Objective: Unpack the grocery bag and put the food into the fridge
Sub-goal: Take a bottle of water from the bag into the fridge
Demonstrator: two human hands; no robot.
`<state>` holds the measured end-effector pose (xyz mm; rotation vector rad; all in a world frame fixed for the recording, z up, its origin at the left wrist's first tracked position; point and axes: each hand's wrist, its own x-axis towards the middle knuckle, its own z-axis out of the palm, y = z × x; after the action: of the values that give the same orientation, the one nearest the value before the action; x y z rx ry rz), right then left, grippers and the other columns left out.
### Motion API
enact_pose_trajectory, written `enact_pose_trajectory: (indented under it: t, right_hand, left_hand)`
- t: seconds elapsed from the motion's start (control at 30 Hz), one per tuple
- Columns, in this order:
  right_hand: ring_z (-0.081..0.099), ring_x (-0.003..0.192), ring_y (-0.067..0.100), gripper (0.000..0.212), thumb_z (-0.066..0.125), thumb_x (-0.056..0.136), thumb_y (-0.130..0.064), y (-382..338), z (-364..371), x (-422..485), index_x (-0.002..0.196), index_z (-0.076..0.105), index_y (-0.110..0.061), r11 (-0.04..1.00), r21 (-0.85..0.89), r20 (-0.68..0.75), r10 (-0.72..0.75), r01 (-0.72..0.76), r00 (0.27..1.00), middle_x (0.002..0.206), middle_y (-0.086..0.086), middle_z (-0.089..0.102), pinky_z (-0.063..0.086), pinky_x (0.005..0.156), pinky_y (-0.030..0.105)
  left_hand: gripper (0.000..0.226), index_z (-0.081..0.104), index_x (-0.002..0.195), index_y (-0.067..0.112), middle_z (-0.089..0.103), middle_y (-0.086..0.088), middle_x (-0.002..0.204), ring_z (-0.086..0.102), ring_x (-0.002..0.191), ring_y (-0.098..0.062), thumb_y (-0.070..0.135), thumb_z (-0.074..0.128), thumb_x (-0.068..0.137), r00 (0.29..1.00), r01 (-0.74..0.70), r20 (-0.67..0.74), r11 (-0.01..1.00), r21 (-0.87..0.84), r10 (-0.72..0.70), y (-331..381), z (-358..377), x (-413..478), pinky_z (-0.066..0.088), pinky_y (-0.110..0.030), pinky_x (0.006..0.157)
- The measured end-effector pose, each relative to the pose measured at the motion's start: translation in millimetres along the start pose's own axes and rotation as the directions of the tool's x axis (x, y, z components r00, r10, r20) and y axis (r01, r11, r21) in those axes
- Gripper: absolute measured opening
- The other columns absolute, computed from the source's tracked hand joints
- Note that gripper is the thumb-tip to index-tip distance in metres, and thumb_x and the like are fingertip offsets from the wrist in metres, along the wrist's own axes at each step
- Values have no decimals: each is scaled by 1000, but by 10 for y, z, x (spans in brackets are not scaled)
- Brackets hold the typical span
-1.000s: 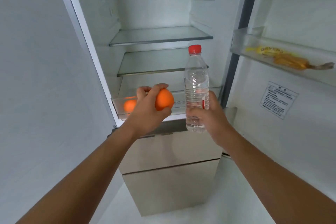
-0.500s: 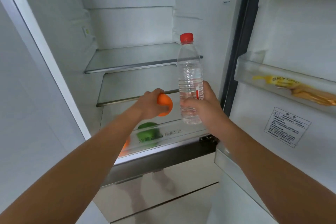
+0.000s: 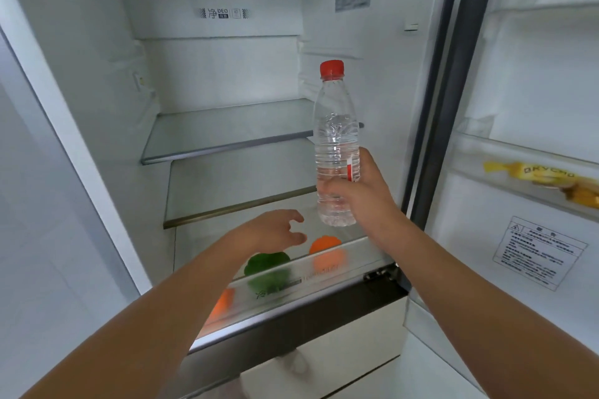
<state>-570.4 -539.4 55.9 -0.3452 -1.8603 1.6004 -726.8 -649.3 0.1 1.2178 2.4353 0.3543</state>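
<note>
The fridge [image 3: 220,74] is seen with its door open, filling most of the frame. At centre right, a clear water bottle [image 3: 337,146] with a red cap [image 3: 331,69] is held upright in front of the compartment by the right hand [image 3: 363,201]. The fingers are curled round the bottle's lower half and the thumb is set against its near side; the base is clear of any surface. At lower centre, the left hand [image 3: 275,232] is held over the clear-fronted drawer [image 3: 359,254] with nothing in it, its fingers loosely spread and slightly bent. An orange [image 3: 325,244] lies in the drawer just beside that hand's fingertips; whether it is touched cannot be told. A green item [image 3: 267,264] lies in the drawer to the left of the orange, partly under the left wrist. A second orange item [image 3: 223,303] is seen blurred through the drawer front at lower left. Two glass shelves are noted above the drawer, the upper shelf [image 3: 227,129] and the lower shelf [image 3: 240,185]. At the right edge, a yellow packet [image 3: 531,172] lies in the door bin [image 3: 486,155], with a printed label [image 3: 539,251] below it on the door.
</note>
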Motion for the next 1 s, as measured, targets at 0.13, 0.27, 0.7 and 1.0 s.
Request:
enact_pose_trajectory:
  t: [0.13,0.27,0.7,1.0]
  right_hand:
    - [69,82,3,42,74,86,-16,-87,180,103,121,53,-27,999,47,20,-26,25,999,100,-5,68,52,66,19]
    - [70,89,8,40,74,88,-24,-262,402,249,123,55,-26,994,61,31,-87,85,996,103,-3,69,56,74,27]
    - [71,91,10,40,79,83,-30,-716,1167,922,115,56,-25,976,105,135,-205,192,969,101,-5,71,57,78,32]
    - [63,104,11,52,70,90,-42,-634,1809,1503,128,38,-25,990,-24,297,-124,137,947,113,-8,64,50,85,33]
  left_hand:
    - [58,39,148,32,49,1,145,53,124,-16,51,56,95,996,-22,-92,1000,1,22,-107,-200,-216,41,-27,100]
    - [58,42,146,32,51,1,141,54,122,-16,53,55,94,979,-9,-203,999,44,17,-214,-460,-430,45,-31,102]
    - [61,37,150,30,44,-2,150,48,131,-22,52,53,95,919,174,-372,981,86,-131,-286,-1077,-1160,41,-35,107]
    - [57,38,146,24,46,-6,141,46,128,-29,52,47,97,897,323,-405,888,328,-177,-156,-1179,-1445,48,-47,98]
